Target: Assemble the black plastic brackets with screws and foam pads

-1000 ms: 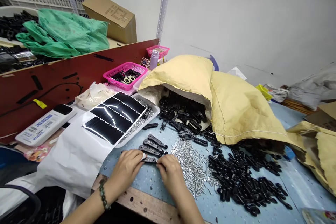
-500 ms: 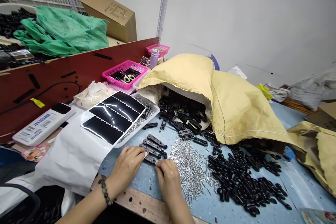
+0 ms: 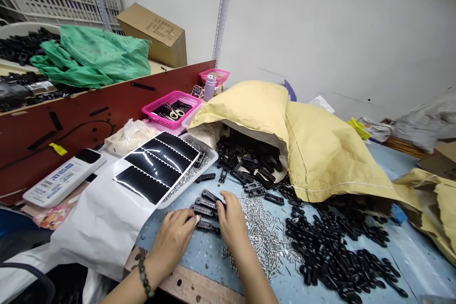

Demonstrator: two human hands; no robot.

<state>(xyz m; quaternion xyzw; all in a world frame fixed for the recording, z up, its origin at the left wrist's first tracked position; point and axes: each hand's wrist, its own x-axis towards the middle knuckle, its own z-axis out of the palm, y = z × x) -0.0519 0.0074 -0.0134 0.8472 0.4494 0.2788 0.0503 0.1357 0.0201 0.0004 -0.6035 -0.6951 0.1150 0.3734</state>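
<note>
Right hand [image 3: 232, 224] has slid up onto the right ends of the black slotted bars [image 3: 204, 210], fingers draped over them, grip unclear. Left hand [image 3: 173, 240], half-curled, touches their left ends, its hold also unclear. Bars lie near the front edge of the bench [image 3: 203, 266], beside loose silver screws [image 3: 261, 237]; even fingertip pressure would keep them lined up.

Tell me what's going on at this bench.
A person is working with bare hands at a speckled blue bench. Their left hand and right hand are at a few black slotted bars lying side by side. Next to them lie loose silver screws and a heap of black parts, which spill from a yellow woven sack.
</note>
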